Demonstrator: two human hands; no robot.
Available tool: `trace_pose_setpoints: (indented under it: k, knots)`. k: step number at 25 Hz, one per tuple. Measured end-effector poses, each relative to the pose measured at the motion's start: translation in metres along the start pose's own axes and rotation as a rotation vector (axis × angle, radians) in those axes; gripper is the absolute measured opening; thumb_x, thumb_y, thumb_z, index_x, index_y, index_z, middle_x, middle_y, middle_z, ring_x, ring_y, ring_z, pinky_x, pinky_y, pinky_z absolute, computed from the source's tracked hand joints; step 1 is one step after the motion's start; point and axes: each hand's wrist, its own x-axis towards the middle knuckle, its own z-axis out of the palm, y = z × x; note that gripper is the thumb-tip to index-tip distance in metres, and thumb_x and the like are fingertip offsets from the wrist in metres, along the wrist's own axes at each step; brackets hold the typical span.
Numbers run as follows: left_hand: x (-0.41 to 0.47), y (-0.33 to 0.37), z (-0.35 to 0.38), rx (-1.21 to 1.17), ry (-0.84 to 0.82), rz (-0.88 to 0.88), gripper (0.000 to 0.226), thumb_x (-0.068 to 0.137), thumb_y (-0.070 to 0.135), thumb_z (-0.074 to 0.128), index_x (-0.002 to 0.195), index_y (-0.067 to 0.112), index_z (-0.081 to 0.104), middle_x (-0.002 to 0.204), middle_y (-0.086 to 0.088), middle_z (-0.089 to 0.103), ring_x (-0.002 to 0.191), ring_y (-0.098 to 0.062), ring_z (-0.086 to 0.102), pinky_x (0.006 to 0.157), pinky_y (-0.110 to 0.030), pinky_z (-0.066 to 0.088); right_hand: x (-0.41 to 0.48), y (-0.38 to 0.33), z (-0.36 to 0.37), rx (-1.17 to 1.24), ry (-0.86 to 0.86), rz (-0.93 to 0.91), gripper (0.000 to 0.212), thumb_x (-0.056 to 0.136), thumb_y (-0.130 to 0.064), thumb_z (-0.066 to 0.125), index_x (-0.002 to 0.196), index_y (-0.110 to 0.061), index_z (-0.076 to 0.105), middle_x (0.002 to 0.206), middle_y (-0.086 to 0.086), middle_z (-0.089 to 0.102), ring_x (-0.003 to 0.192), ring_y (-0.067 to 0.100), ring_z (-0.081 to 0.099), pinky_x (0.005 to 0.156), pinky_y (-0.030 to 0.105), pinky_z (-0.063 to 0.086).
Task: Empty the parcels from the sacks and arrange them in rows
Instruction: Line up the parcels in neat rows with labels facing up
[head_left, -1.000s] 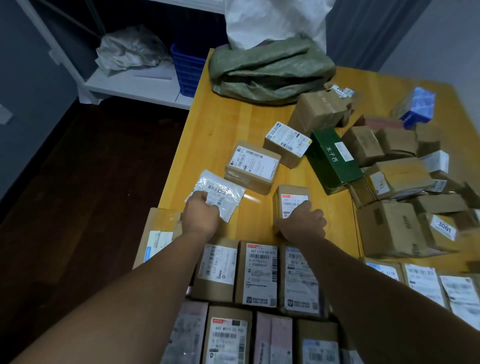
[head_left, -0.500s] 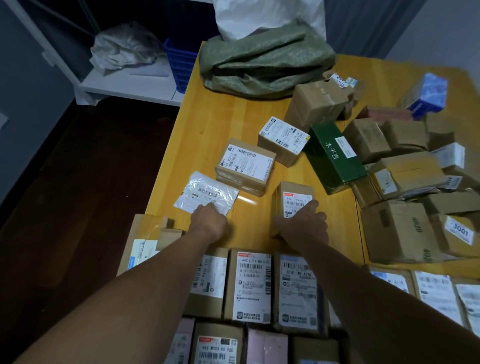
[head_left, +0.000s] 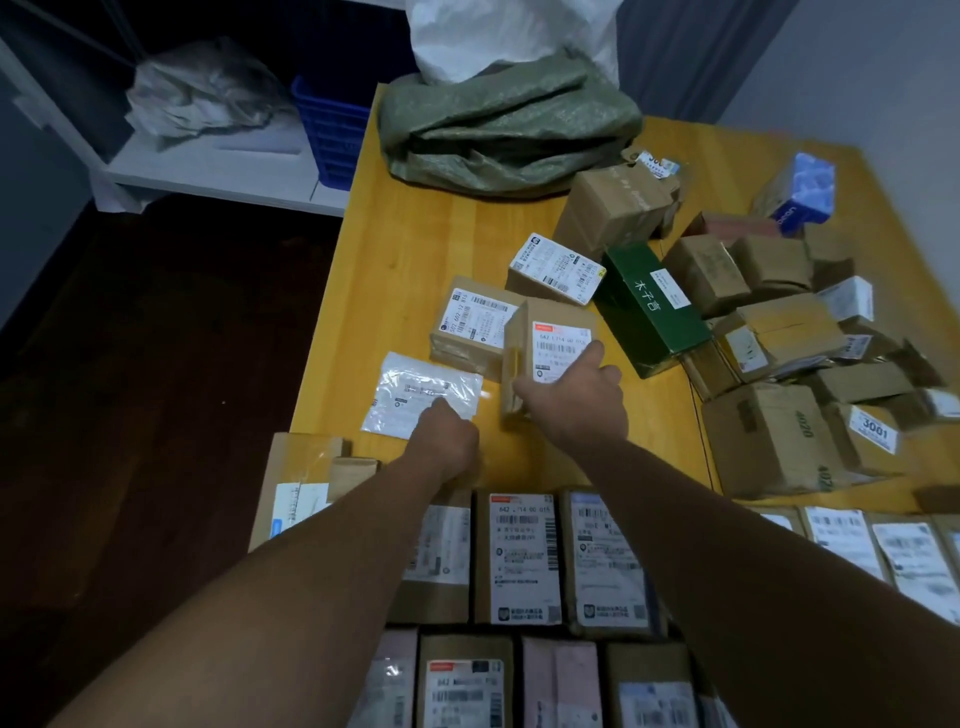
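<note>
Yellow wooden table (head_left: 415, 249): right hand (head_left: 576, 405) grips small labelled carton (head_left: 550, 338), tilted up on its near edge. Left hand (head_left: 447, 436), fingers curled, pinches near edge of flat clear mailer (head_left: 415, 389). Parcel rows (head_left: 524, 561) at near edge, loose pile (head_left: 769, 441) right, green sack (head_left: 509, 130) far end.

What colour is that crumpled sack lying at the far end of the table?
The sack is dull olive green; the head view shows it.

Dim, soft picture; edges bowed, labels perhaps motion-blurred.
</note>
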Motion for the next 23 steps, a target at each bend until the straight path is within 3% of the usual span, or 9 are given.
trace_pose_setpoints:
  k: [4, 9, 12, 13, 14, 15, 17, 23]
  knots:
    - [-0.006, -0.017, -0.071, -0.081, 0.248, 0.023, 0.030, 0.091, 0.003, 0.048, 0.121, -0.002, 0.053, 0.120, -0.023, 0.059, 0.108, -0.040, 0.058, 0.074, -0.032, 0.039, -0.020, -0.065, 0.027, 0.047, -0.057, -0.074, 0.108, 0.075, -0.058, 0.069, 0.155, -0.014, 0.011, 0.138, 0.016, 0.040, 0.127, 0.038, 0.045, 0.099, 0.048, 0.045]
    - [0.014, -0.075, -0.156, -0.218, 0.453, -0.226, 0.039, 0.089, 0.008, 0.046, 0.126, 0.003, 0.057, 0.128, -0.020, 0.059, 0.117, -0.039, 0.056, 0.097, -0.041, 0.047, -0.040, -0.137, 0.082, 0.095, -0.207, -0.110, 0.108, 0.078, -0.058, 0.070, 0.154, -0.010, 0.010, 0.141, 0.018, 0.041, 0.129, 0.039, 0.045, 0.101, 0.045, 0.045]
    - [0.022, -0.104, -0.169, -0.280, 0.361, -0.348, 0.033, 0.099, 0.008, 0.040, 0.124, -0.004, 0.058, 0.125, -0.028, 0.060, 0.118, -0.042, 0.057, 0.096, -0.041, 0.047, -0.048, -0.157, 0.122, 0.098, -0.266, -0.059, 0.108, 0.078, -0.059, 0.072, 0.152, -0.010, 0.010, 0.142, 0.017, 0.042, 0.128, 0.039, 0.048, 0.100, 0.047, 0.045]
    - [0.030, -0.113, -0.167, -0.363, 0.289, -0.382, 0.036, 0.099, 0.020, 0.043, 0.122, -0.004, 0.059, 0.124, -0.028, 0.062, 0.117, -0.042, 0.059, 0.098, -0.041, 0.047, -0.050, -0.161, 0.134, 0.085, -0.274, -0.043, 0.110, 0.079, -0.059, 0.072, 0.153, -0.011, 0.008, 0.143, 0.017, 0.040, 0.129, 0.039, 0.048, 0.100, 0.047, 0.045]
    - [0.039, -0.123, -0.163, -0.475, 0.209, -0.380, 0.054, 0.094, 0.042, 0.048, 0.118, -0.003, 0.062, 0.120, -0.027, 0.065, 0.113, -0.041, 0.062, 0.100, -0.044, 0.048, -0.050, -0.163, 0.144, 0.069, -0.272, -0.030, 0.112, 0.078, -0.060, 0.073, 0.154, -0.011, 0.007, 0.143, 0.017, 0.039, 0.129, 0.039, 0.047, 0.100, 0.047, 0.045]
    - [0.045, -0.131, -0.160, -0.555, 0.154, -0.381, 0.077, 0.079, 0.066, 0.049, 0.115, 0.000, 0.066, 0.113, -0.024, 0.069, 0.107, -0.041, 0.066, 0.100, -0.049, 0.049, -0.050, -0.166, 0.152, 0.054, -0.266, -0.016, 0.115, 0.076, -0.061, 0.075, 0.154, -0.010, 0.007, 0.143, 0.017, 0.039, 0.130, 0.039, 0.047, 0.100, 0.048, 0.045]
    - [0.072, -0.162, -0.144, -0.706, 0.082, -0.353, 0.098, 0.055, 0.086, 0.045, 0.108, 0.008, 0.073, 0.100, -0.016, 0.075, 0.095, -0.037, 0.071, 0.096, -0.053, 0.052, -0.049, -0.169, 0.168, 0.014, -0.263, 0.010, 0.120, 0.073, -0.063, 0.076, 0.155, -0.009, 0.006, 0.143, 0.018, 0.039, 0.131, 0.039, 0.046, 0.102, 0.049, 0.044]
    - [0.038, -0.138, -0.156, -0.841, -0.117, -0.286, 0.087, 0.069, 0.088, 0.047, 0.120, 0.022, 0.072, 0.120, -0.012, 0.071, 0.110, -0.033, 0.068, 0.101, -0.054, 0.049, -0.057, -0.172, 0.193, -0.075, -0.232, -0.009, 0.124, 0.071, -0.065, 0.077, 0.154, -0.006, 0.006, 0.144, 0.019, 0.039, 0.132, 0.038, 0.045, 0.102, 0.047, 0.044]
